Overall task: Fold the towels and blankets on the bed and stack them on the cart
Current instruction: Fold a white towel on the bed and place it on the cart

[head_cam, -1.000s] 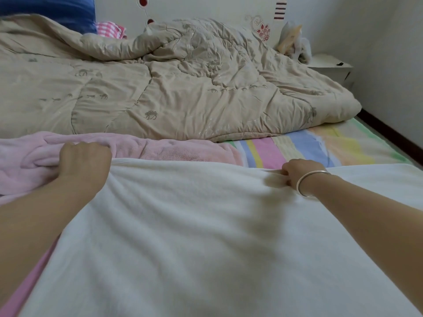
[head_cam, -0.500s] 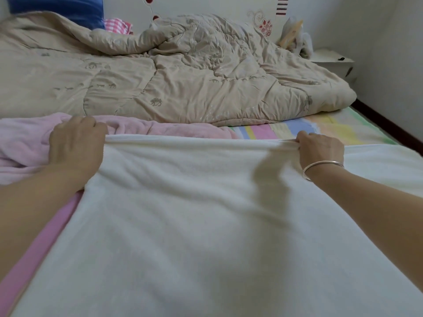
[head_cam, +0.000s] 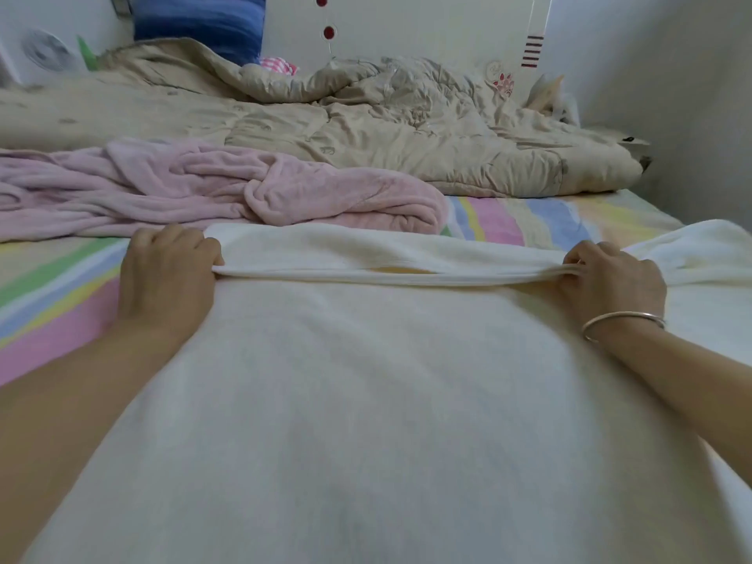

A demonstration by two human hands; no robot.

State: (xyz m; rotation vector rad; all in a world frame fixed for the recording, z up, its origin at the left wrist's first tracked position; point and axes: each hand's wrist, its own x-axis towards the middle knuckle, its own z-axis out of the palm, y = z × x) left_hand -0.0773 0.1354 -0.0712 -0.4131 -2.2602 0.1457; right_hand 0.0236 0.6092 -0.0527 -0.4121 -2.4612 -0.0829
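Both hands, left hand (head_cam: 169, 274) and right hand (head_cam: 614, 280), grip the far edge of the white blanket (head_cam: 366, 400) filling the lower frame; a crumpled pink blanket (head_cam: 228, 189) lies centre left on the bed (head_cam: 529, 215).

Towel (head_cam: 366, 400) before blanket (head_cam: 203, 189); quilt (head_cam: 407, 144) behind, seemingly touching

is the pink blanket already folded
No, the pink blanket lies crumpled on the striped sheet, behind the white towel.

Ahead right the striped sheet (head_cam: 529, 221) lies open; the crumpled pink blanket (head_cam: 203, 189) blocks ahead left.
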